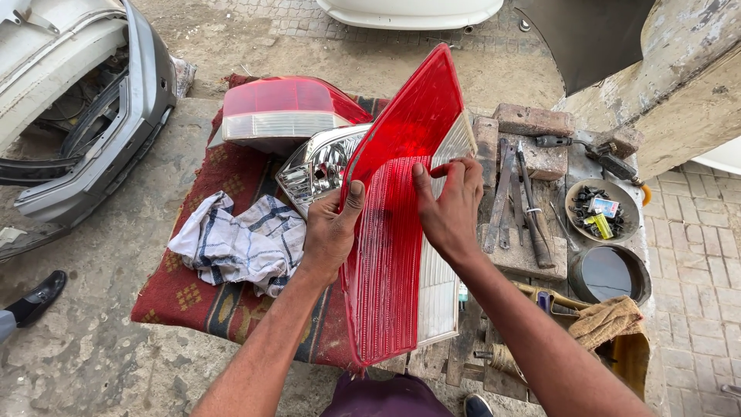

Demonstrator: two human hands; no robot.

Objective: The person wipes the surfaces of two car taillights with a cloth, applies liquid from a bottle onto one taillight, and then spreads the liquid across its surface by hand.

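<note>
A long red car tail-light lens (394, 255) with a clear white strip along its right edge stands on end in front of me. My left hand (330, 228) grips its left edge, thumb on the ribbed red face. My right hand (450, 205) presses on the upper right part, fingers curled over the edge where red meets white. Behind the lens lie a chrome headlight housing (316, 164) and a second red and white tail light (282, 112), both on a red patterned rug (185, 297).
A checked white cloth (239, 241) lies on the rug. To the right are bricks (532, 120), hand tools (521, 205), a bowl of small parts (602, 210), a dark round tin (611, 274) and a tan rag (610, 320). A grey car bumper (100, 131) lies left; a person's shoe (38, 297) shows.
</note>
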